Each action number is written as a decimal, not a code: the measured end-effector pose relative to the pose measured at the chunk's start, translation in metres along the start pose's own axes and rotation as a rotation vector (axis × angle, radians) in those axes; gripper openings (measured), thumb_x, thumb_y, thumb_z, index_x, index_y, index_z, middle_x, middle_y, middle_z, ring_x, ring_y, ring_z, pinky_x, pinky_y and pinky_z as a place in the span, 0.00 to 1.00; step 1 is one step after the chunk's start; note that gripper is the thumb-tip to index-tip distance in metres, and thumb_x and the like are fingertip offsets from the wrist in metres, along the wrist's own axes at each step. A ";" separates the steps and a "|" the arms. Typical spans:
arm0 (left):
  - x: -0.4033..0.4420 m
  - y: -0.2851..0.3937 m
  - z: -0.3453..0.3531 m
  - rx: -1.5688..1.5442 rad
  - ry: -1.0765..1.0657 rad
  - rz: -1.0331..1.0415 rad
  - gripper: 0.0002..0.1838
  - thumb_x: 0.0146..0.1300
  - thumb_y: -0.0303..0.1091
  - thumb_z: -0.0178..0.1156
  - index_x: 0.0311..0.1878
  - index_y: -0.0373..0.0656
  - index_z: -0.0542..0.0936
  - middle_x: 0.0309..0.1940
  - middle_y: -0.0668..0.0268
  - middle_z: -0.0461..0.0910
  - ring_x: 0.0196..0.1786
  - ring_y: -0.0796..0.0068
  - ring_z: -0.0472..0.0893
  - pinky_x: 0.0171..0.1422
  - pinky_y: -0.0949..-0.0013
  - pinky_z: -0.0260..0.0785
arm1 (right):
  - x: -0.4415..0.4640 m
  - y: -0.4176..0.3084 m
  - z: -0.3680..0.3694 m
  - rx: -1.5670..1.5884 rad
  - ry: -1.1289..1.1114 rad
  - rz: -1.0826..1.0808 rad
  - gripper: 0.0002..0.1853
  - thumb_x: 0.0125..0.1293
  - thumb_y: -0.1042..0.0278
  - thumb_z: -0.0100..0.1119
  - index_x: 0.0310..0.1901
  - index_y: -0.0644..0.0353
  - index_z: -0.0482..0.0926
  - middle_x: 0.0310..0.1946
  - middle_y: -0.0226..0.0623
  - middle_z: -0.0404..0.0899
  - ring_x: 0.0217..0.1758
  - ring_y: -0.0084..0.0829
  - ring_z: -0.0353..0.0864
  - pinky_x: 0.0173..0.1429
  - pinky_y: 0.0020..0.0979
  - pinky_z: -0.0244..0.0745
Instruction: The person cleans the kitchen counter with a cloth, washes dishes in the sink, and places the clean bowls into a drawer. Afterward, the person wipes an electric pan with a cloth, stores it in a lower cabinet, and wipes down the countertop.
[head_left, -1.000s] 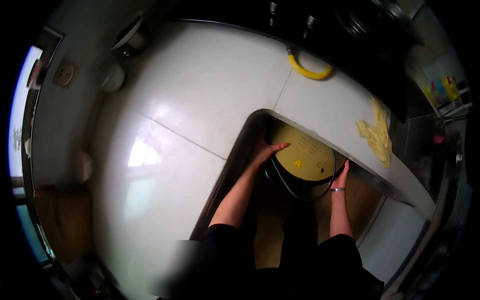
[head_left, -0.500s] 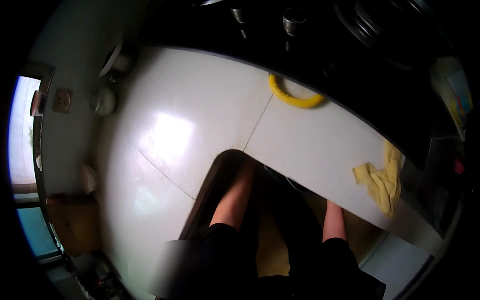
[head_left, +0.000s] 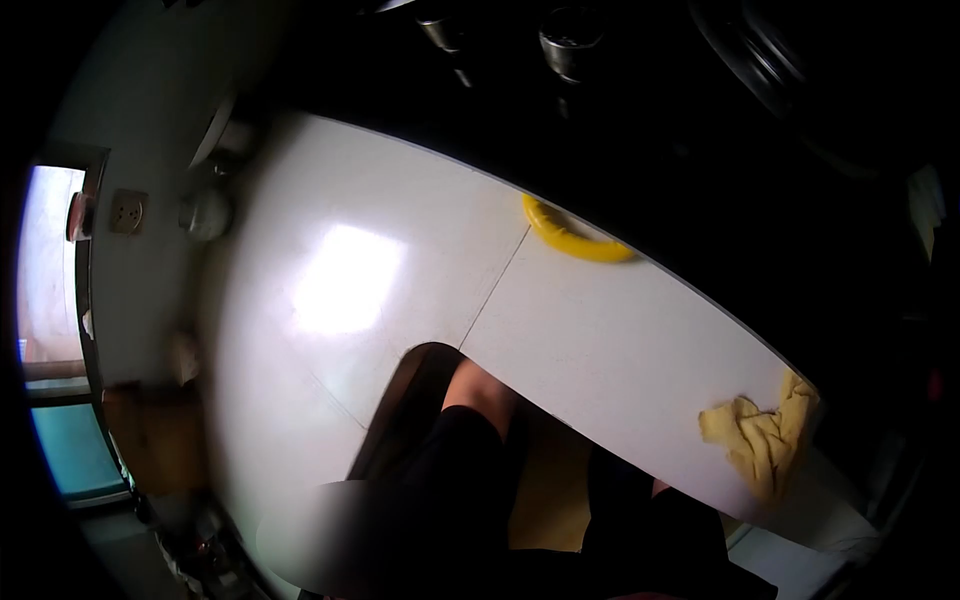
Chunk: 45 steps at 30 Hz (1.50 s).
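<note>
Both of my hands are hidden beneath the pale worktop (head_left: 400, 220). A stretch of my left forearm (head_left: 480, 392) shows below a dark sleeve and passes under the worktop's curved inner corner. Of my right arm, only a small patch of skin (head_left: 660, 487) appears at the underside of the front edge, beside a dark sleeve. What either hand holds or touches cannot be seen. Closest above the right arm on the worktop lies a crumpled yellow cloth (head_left: 762, 445).
A black hob (head_left: 640, 150) with metal knobs (head_left: 570, 45) sits at the back. A yellow hose (head_left: 575, 243) curves out from beneath it. Jars or pots stand by the left wall, under a socket (head_left: 128, 211). A window (head_left: 52, 270) is at far left.
Both forearms have gone further under the worktop, and much less of the right one shows. My view has tilted, so the worktop, hose and cloth appear lower in the picture.
</note>
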<state>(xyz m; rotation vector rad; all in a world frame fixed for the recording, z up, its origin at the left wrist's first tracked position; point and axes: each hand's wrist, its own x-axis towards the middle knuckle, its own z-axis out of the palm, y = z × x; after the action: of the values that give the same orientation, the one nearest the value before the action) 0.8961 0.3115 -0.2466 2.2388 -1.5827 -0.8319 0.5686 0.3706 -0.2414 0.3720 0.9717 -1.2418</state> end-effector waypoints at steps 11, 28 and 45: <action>-0.004 -0.005 0.006 -0.233 -0.147 0.039 0.27 0.53 0.43 0.54 0.54 0.39 0.65 0.52 0.58 0.67 0.54 0.65 0.66 0.57 0.67 0.58 | -0.052 -0.003 0.026 -0.329 -0.148 0.157 0.19 0.61 0.68 0.46 0.53 0.60 0.64 0.49 0.34 0.68 0.50 0.29 0.68 0.54 0.30 0.64; -0.249 -0.117 -0.017 -1.574 0.194 -0.986 0.11 0.54 0.35 0.52 0.40 0.41 0.73 0.34 0.67 0.74 0.36 0.71 0.73 0.38 0.70 0.68 | -0.201 -0.068 0.186 -2.291 -0.238 -1.256 0.26 0.52 0.63 0.59 0.52 0.59 0.64 0.56 0.46 0.57 0.58 0.45 0.56 0.57 0.42 0.56; -0.346 -0.017 -0.106 -0.767 0.801 -1.060 0.15 0.43 0.26 0.54 0.38 0.35 0.71 0.31 0.58 0.74 0.33 0.67 0.74 0.35 0.68 0.67 | -0.172 -0.078 0.153 -1.953 -0.400 -1.336 0.20 0.48 0.80 0.49 0.46 0.63 0.63 0.56 0.49 0.58 0.58 0.46 0.58 0.59 0.38 0.56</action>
<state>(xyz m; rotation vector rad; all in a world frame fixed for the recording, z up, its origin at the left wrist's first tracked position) 0.8901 0.6276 -0.0694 2.1875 0.3166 -0.4558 0.5602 0.3427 -0.0004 -2.2174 1.5974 -0.7315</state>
